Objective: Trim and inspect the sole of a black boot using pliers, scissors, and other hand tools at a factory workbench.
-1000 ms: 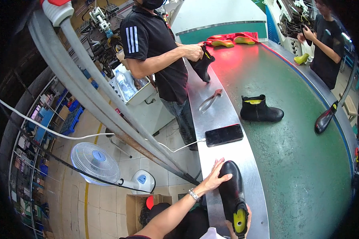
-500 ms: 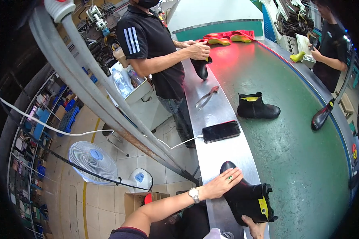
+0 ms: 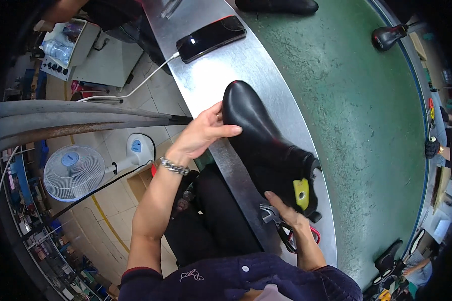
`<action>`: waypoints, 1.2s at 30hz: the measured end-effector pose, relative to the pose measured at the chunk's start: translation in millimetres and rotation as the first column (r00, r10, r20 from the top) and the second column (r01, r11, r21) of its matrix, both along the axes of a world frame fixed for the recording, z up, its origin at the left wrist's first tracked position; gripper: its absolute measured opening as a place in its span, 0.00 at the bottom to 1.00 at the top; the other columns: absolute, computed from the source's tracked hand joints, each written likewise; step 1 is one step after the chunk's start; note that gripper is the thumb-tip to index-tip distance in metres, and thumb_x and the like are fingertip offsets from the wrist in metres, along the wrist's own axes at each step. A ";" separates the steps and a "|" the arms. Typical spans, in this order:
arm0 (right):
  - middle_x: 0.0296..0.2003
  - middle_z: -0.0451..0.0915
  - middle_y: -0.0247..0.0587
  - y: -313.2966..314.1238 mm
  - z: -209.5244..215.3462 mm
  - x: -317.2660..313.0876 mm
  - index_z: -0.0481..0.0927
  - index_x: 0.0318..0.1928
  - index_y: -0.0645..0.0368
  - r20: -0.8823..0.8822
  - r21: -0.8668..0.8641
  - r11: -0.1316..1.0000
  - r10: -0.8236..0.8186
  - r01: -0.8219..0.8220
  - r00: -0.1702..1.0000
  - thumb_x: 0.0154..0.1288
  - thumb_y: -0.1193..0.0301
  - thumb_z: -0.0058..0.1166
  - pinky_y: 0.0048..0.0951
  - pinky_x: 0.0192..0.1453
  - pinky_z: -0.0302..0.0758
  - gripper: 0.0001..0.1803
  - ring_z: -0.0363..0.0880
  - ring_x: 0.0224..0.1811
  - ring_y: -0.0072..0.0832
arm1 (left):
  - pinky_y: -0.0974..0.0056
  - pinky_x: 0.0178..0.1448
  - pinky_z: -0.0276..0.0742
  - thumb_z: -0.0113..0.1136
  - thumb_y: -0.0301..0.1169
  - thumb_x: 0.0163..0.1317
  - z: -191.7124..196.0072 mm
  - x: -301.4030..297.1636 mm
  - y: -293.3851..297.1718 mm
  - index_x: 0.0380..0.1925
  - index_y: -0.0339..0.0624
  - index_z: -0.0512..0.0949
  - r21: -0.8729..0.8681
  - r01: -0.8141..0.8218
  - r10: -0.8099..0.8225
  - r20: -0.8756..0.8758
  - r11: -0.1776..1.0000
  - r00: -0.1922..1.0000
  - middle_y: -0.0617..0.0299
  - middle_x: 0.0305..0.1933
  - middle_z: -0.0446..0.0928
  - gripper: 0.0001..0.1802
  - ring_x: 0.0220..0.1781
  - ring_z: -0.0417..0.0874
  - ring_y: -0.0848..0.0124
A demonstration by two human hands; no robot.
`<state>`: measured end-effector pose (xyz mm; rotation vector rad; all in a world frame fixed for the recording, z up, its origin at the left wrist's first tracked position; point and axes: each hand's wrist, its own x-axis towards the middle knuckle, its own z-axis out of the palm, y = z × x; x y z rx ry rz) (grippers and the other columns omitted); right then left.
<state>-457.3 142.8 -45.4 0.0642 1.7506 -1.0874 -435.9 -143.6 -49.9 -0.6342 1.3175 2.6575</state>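
Observation:
A black ankle boot (image 3: pixel 266 145) with a yellow heel tab lies on its side on the metal edge strip (image 3: pixel 246 65) of a green conveyor table. My left hand (image 3: pixel 203 131), with a bracelet on the wrist, rests on the boot's toe, thumb across the upper. My right hand (image 3: pixel 286 215) is at the boot's heel and holds a small pair of scissors (image 3: pixel 286 233) with red-and-black handles.
A black phone (image 3: pixel 211 37) on a white cable lies farther along the metal strip. Another black boot (image 3: pixel 281 5) sits at the top edge, and a shoe last (image 3: pixel 389 35) on the green belt (image 3: pixel 366 115). A floor fan (image 3: pixel 73 170) stands at my left below.
The view has dropped down and closer to the boot. The boot has turned so its toe points away, my left hand stays on the toe, and my right hand with scissors has come to the heel.

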 end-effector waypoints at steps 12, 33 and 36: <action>0.58 0.73 0.50 2.1 -11.5 17.4 0.64 0.65 0.63 -0.520 -0.036 0.974 0.171 -0.222 0.837 0.48 0.63 0.72 0.32 0.65 0.69 0.45 0.75 0.60 0.40 | 0.67 0.50 0.79 0.71 0.28 0.52 -9.7 -11.4 26.3 0.44 0.35 0.75 -0.203 -0.098 0.132 0.162 0.974 0.978 0.60 0.40 0.81 0.20 0.41 0.83 0.73; 0.44 0.82 0.58 40.0 129.1 -17.8 0.61 0.68 0.65 -0.682 -0.333 0.871 0.043 -0.362 0.730 0.41 0.53 0.75 0.37 0.57 0.74 0.56 0.82 0.50 0.43 | 0.56 0.75 0.55 0.77 0.25 0.38 61.4 28.6 109.7 0.75 0.54 0.37 -0.868 -0.160 -0.440 -0.387 0.470 0.810 0.49 0.76 0.50 0.69 0.75 0.57 0.57; 0.40 0.82 0.50 32.8 134.9 4.4 0.61 0.70 0.53 -0.919 -0.211 0.846 -0.002 -0.489 0.394 0.41 0.52 0.75 0.38 0.48 0.77 0.56 0.82 0.42 0.42 | 0.57 0.76 0.54 0.78 0.22 0.36 62.6 44.2 101.5 0.75 0.55 0.31 -0.672 -0.054 -0.352 -0.454 0.739 0.819 0.51 0.77 0.47 0.74 0.75 0.55 0.60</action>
